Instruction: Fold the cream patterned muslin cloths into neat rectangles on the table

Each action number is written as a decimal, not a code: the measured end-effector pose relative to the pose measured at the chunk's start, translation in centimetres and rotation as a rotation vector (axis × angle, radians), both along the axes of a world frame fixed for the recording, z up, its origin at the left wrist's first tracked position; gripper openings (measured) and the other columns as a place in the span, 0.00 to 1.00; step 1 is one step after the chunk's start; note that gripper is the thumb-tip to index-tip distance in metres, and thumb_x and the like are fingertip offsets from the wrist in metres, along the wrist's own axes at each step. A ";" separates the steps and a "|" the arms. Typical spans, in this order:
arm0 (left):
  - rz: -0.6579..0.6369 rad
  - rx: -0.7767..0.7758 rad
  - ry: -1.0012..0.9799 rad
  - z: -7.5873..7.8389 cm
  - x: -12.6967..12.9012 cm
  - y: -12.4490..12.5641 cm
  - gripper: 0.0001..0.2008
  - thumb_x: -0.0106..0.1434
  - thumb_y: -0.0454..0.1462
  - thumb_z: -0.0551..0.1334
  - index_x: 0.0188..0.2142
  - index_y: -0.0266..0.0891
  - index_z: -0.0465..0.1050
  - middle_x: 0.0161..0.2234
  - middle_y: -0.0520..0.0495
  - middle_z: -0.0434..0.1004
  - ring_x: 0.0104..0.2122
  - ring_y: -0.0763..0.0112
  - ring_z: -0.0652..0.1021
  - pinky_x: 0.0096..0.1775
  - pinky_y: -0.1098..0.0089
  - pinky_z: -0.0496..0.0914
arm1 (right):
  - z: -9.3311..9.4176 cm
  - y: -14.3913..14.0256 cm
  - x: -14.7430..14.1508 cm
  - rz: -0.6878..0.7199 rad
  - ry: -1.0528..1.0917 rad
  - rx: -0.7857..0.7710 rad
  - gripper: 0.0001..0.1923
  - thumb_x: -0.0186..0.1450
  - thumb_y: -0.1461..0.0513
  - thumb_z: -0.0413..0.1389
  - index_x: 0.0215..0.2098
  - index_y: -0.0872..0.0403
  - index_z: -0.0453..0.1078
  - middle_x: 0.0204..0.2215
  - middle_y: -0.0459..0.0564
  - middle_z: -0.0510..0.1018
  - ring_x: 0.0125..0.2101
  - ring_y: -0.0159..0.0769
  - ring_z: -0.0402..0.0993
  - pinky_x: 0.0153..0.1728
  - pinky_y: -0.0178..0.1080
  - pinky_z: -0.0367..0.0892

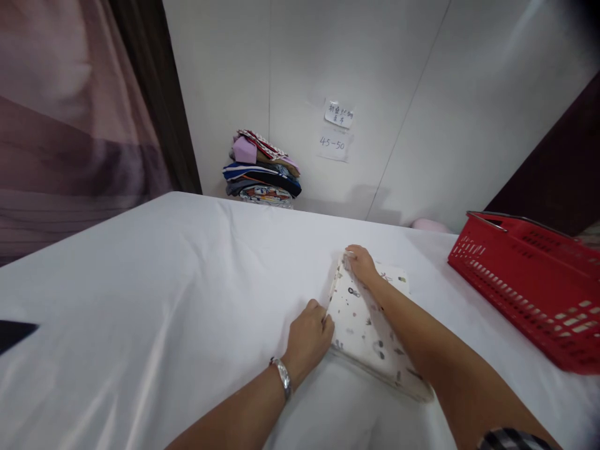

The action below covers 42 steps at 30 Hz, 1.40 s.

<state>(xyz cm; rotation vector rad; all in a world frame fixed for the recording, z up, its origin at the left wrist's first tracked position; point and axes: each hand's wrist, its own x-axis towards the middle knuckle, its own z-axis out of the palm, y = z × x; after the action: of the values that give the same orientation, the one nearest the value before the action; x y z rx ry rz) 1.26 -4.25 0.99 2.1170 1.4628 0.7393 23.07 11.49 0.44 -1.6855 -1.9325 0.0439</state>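
Note:
A folded white cloth (pixel 360 331) with small printed motifs lies on the white-covered table, turned at a slant. My left hand (pixel 309 334), with a silver bracelet at the wrist, grips its near left edge between thumb and curled fingers. At the far left corner my right hand (pixel 362 265) is closed on the same cloth, its fingertips partly hidden. My right forearm crosses over the cloth and covers part of its right side.
A red plastic basket (pixel 525 281) stands on the right of the white tablecloth (pixel 140 300). Several folded fabrics (pixel 262 169) are stacked beyond the far edge, against the wall. Paper notes (pixel 335 134) hang there. A dark flat object (pixel 16 334) lies at the left edge.

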 end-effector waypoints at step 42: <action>-0.013 0.024 -0.103 -0.2 0.3 0.5 0.08 0.51 0.29 0.52 0.22 0.41 0.52 0.31 0.49 0.64 0.35 0.68 0.67 0.39 0.67 0.64 | 0.0 -5.9 -1.7 0.086 -0.130 -0.075 0.21 0.64 0.58 0.48 0.55 0.55 0.61 0.56 0.57 0.65 0.56 0.44 0.57 0.55 0.47 0.53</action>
<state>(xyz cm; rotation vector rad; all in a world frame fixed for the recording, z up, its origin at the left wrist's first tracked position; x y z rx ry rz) 1.52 -3.78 0.75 2.0715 1.3912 0.8520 21.39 5.55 0.45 -1.6892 -2.1236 0.0404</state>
